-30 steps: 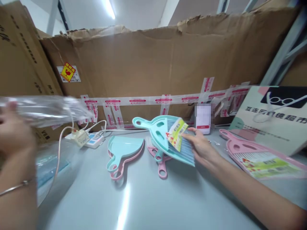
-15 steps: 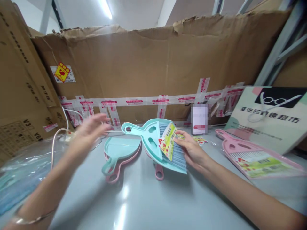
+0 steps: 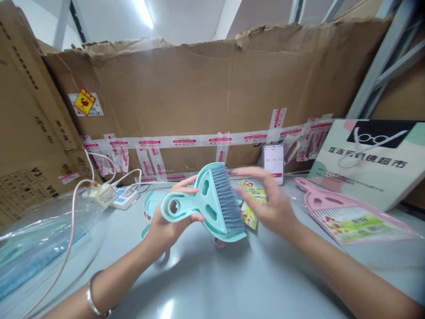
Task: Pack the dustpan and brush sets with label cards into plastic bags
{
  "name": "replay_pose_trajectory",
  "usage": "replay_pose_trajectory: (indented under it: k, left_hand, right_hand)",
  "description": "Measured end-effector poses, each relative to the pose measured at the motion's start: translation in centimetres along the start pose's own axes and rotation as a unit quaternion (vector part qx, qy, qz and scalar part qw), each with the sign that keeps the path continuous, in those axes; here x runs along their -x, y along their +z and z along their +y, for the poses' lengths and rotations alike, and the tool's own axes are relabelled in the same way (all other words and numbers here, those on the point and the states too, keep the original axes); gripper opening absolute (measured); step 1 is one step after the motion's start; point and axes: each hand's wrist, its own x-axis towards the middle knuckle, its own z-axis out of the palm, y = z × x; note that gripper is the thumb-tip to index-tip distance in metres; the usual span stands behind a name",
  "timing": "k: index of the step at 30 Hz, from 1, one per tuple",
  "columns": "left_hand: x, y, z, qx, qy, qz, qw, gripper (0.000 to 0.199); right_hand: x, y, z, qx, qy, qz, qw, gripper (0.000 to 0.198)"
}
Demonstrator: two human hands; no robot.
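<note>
Far left of the phone [image 3: 273, 165], a clear plastic bag [image 3: 43, 254] lies on the table [image 3: 206, 283]; between bag and phone sits a power strip [image 3: 125, 197]. Left of the phone, my left hand [image 3: 165, 228] is clamped on the handle of a brush [image 3: 212, 204] nested in a turquoise dustpan [image 3: 234, 237]. Both are held in front and left of the phone, presumably gripped at the narrow end to keep them together and leave the bristles uncovered. Label cards [image 3: 249, 216] show beside the bristles, nearer me than the phone. My right hand [image 3: 270, 206], before the phone, has its fingers apart; whether they touch the bristles, I cannot tell. The phone stands upright, probably for easy reading. To its right lies a pink dustpan [image 3: 335, 199], perhaps laid aside to leave room.
</note>
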Motion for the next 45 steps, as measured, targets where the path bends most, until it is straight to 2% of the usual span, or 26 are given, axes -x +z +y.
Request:
replay_pose_trajectory:
  k: [1, 2, 4, 7, 10, 13, 17, 20, 22, 24, 26, 28, 30, 31, 33, 36, 39, 42, 44, 45]
  left_hand:
    - [0.1, 0.0, 0.2, -0.022, 0.039, -0.008, 0.999, 0.039]
    - [0.1, 0.0, 0.4, -0.044, 0.072, -0.015, 0.996, 0.042]
    - [0.2, -0.2, 1.0, -0.089, 0.115, -0.027, 0.989, 0.043]
    - [0.2, -0.9, 2.3, -0.174, 0.153, -0.04, 0.972, 0.038]
    - [0.0, -1.7, 3.8, -0.259, 0.209, -0.015, 0.943, 0.037]
    - [-0.1, -2.4, 4.8, -0.316, 0.253, 0.006, 0.914, 0.038]
    - [0.3, -2.8, 5.2, -0.392, 0.284, 0.01, 0.875, 0.043]
    - [0.8, -3.2, 5.0, -0.411, 0.282, 0.014, 0.867, 0.042]
    - [0.9, -3.8, 4.9, -0.386, 0.246, -0.004, 0.889, 0.029]
    - [0.8, -4.9, 4.7, -0.335, 0.212, -0.022, 0.918, 0.014]
    - [0.4, -6.2, 4.5, -0.293, 0.207, -0.008, 0.933, 0.008]
    - [-0.1, -7.3, 4.1, -0.298, 0.223, 0.048, 0.927, 0.018]
    - [-0.3, -8.0, 3.3, -0.358, 0.253, 0.099, 0.894, 0.031]
    - [-0.4, -8.2, 2.8, -0.396, 0.268, 0.099, 0.873, 0.033]
    - [-0.3, -8.4, 1.5, -0.478, 0.272, 0.042, 0.834, 0.028]
    - [-0.2, -8.1, -0.5, -0.575, 0.192, -0.098, 0.789, 0.008]
    - [0.0, -7.5, -1.7, -0.619, 0.099, -0.2, 0.753, 0.019]
    - [0.3, -7.0, -2.0, -0.587, 0.02, -0.278, 0.76, 0.042]
    - [0.5, -7.0, -1.9, -0.557, -0.02, -0.295, 0.776, 0.063]
    - [0.5, -7.0, -1.8, -0.554, -0.032, -0.289, 0.78, 0.07]
  right_hand:
    - [0.1, 0.4, -1.4, 0.0, -0.078, -0.064, 0.995, 0.03]
    - [0.2, 0.9, -2.6, 0.001, -0.126, -0.101, 0.987, 0.03]
    - [0.4, 1.7, -4.4, 0.006, -0.168, -0.135, 0.977, 0.029]
    - [0.3, 2.1, -5.5, -0.004, -0.147, -0.159, 0.976, 0.028]
    - [-0.3, 1.7, -6.1, -0.035, -0.124, -0.169, 0.977, 0.037]
    - [-0.9, 1.4, -6.9, -0.035, -0.143, -0.175, 0.974, 0.043]
    - [-1.1, 1.8, -7.7, -0.039, -0.169, -0.192, 0.966, 0.042]
    - [-1.2, 2.1, -8.0, -0.064, -0.19, -0.204, 0.958, 0.044]
    - [-1.6, 1.6, -7.8, -0.066, -0.184, -0.181, 0.964, 0.045]
    - [-2.1, 0.7, -7.0, -0.037, -0.137, -0.129, 0.981, 0.045]
    - [-2.5, -0.1, -5.4, -0.001, -0.092, -0.117, 0.989, 0.044]
    - [-2.5, -0.3, -3.2, 0.013, -0.097, -0.17, 0.981, 0.043]
    - [-2.0, 0.4, -0.5, 0.029, -0.133, -0.242, 0.961, 0.043]
    - [-1.6, 0.9, 0.8, 0.043, -0.151, -0.269, 0.95, 0.044]
    - [-0.9, 2.2, 3.0, 0.069, -0.173, -0.323, 0.928, 0.046]
    - [0.0, 3.5, 4.4, 0.067, -0.17, -0.38, 0.907, 0.044]
    - [0.5, 2.9, 4.2, 0.045, -0.135, -0.38, 0.914, 0.043]
    - [1.3, -0.8, 4.4, 0.042, -0.057, -0.321, 0.945, 0.043]
    - [2.2, -4.8, 5.8, 0.087, 0.04, -0.22, 0.971, 0.034]
    - [2.9, -7.2, 7.0, 0.132, 0.1, -0.156, 0.974, 0.028]
